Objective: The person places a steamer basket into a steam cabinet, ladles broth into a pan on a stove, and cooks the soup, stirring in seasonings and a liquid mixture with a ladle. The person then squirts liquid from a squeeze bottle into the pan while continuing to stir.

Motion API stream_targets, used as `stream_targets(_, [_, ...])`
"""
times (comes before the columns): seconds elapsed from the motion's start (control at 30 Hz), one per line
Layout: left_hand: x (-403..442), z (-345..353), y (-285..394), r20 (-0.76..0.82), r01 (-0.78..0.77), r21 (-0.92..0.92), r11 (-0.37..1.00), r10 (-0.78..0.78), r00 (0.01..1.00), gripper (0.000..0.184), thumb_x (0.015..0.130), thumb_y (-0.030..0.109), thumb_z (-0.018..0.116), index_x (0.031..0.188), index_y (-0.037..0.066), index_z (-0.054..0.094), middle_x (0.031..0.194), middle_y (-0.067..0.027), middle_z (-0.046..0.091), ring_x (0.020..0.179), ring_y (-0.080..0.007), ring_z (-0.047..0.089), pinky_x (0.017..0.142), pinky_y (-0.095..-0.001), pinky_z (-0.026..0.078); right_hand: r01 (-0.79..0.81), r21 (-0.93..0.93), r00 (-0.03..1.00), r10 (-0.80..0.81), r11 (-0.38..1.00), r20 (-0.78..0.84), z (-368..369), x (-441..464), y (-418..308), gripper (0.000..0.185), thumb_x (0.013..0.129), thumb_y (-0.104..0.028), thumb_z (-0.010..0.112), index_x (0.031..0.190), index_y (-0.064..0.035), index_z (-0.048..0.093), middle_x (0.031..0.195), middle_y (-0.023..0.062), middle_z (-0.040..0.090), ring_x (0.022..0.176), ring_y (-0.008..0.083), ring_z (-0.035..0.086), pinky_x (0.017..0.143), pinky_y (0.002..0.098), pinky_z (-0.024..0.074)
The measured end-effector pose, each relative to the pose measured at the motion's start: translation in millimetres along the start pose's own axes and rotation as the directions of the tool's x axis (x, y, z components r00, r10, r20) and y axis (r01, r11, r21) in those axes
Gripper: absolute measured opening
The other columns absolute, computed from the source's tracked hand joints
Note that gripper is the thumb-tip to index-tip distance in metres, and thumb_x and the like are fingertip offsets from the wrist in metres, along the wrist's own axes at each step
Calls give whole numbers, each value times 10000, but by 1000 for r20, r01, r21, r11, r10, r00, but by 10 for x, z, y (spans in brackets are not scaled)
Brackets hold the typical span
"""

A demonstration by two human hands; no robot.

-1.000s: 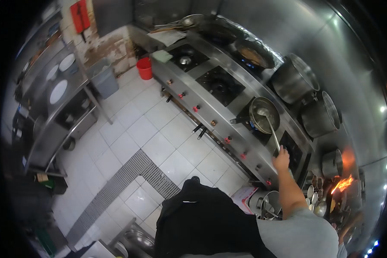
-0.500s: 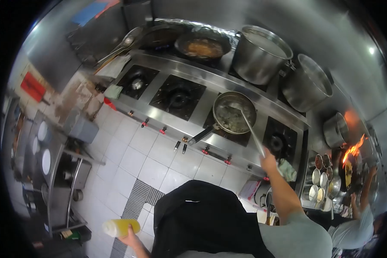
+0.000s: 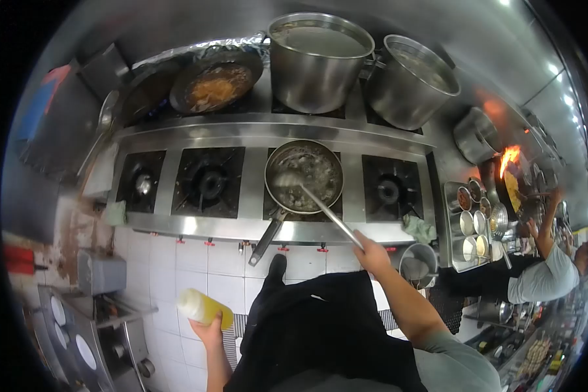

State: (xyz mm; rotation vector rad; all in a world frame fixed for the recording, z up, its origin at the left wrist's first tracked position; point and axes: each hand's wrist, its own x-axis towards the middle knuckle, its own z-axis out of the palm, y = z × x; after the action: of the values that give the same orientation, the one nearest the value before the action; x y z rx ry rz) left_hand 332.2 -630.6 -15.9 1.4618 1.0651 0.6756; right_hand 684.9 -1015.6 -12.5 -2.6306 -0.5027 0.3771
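My right hand (image 3: 372, 256) is wrapped round the end of a long-handled metal ladle (image 3: 325, 208). The ladle's head rests in a frying pan (image 3: 339, 186), where bubbling liquid surrounds pale pieces that I cannot identify. This pan sits on a stove burner, its dark handle (image 3: 268, 239) pointing toward me and left, with no hand on it. Down at the left, my left hand (image 3: 207, 332) grips a squeeze bottle (image 3: 206, 309) of yellow liquid, tilted and held over the floor, away from the stove.
Two large steel pots (image 3: 319, 78) and a wok (image 3: 221, 85) with orange-brown food stand behind the burners. A green cloth (image 3: 419, 228) lies on the stove's front right. At the right, a co-worker (image 3: 542, 274) works by a flaming wok (image 3: 511, 160) and a tray of containers (image 3: 467, 235).
My view has turned, so the stove now lies level across it. The ladle's head has shifted to the left side of the pan. The bottle has come up and tilts the other way.
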Motion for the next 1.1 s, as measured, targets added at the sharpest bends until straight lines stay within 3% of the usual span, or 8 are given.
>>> stream_targets(0.23, [1044,705,336,325,-62,-26,998,67,943,678,683,-27,787,1276,-1,458,1154,-131,602,1067,-238,619,940,-381,518,-84,-222,995,92,972,28,-578,-322,163,544,917,-339,646,1431,-201,533,999,235,692,844,419,680,753,493,544])
stream_targets(0.4, [1549,1135,517,520,-121,-46,992,127,845,703,664,-8,800,1281,14,461,1156,-115,606,1058,-226,626,938,-377,518,-8,74,982,22,997,-188,209,-196,430,552,929,-292,670,1424,-97,524,881,159,715,688,332,692,652,442,554])
stream_targets(0.43, [1626,1208,547,559,-151,-26,988,140,818,708,661,-4,802,1282,19,463,1158,-110,609,1057,-222,628,939,-377,517,-554,442,832,466,706,299,-349,-103,-508,464,966,-274,653,1363,-54,558,777,95,656,572,204,627,532,345,519])
stream_targets(0.7, [1995,1679,743,717,-73,-25,997,69,694,693,675,44,811,1285,25,482,1187,-109,626,1086,-221,633,956,-380,514,-729,684,675,141,-20,724,-480,-140,-1103,430,1029,-370,553,1331,-65,530,699,22,502,464,93,450,414,236,370])
stream_targets(0.73, [2033,1712,775,751,-69,1,998,44,659,687,678,56,812,1283,25,488,1193,-112,627,1089,-223,633,959,-383,512,-735,676,668,111,-55,736,-622,-196,-1161,274,1010,-344,576,1106,-87,581,711,33,530,509,103,471,447,254,366])
stream_targets(0.9, [2233,1912,832,820,-169,30,985,72,568,734,648,89,826,1297,14,492,1183,-110,637,1086,-233,639,964,-381,508,-721,689,681,267,78,682,-772,-414,-1355,236,1014,-305,584,1036,-70,569,669,20,507,461,95,446,422,256,367])
stream_targets(0.97, [2307,2042,915,848,-235,44,971,88,523,757,633,100,835,1303,13,494,1187,-112,641,1090,-235,640,967,-381,507,-680,712,723,321,176,611,-739,-491,-1361,372,1022,-243,581,1336,-48,539,653,2,489,441,79,452,404,238,374])
stream_targets(1.1, [2465,2446,1171,925,-323,117,939,15,380,724,623,142,844,1273,25,546,1152,-128,680,1072,-250,661,960,-376,512,-599,753,781,408,273,473,-809,-519,-1553,336,1022,-206,583,1314,-43,548,633,-9,487,426,78,446,401,242,379])
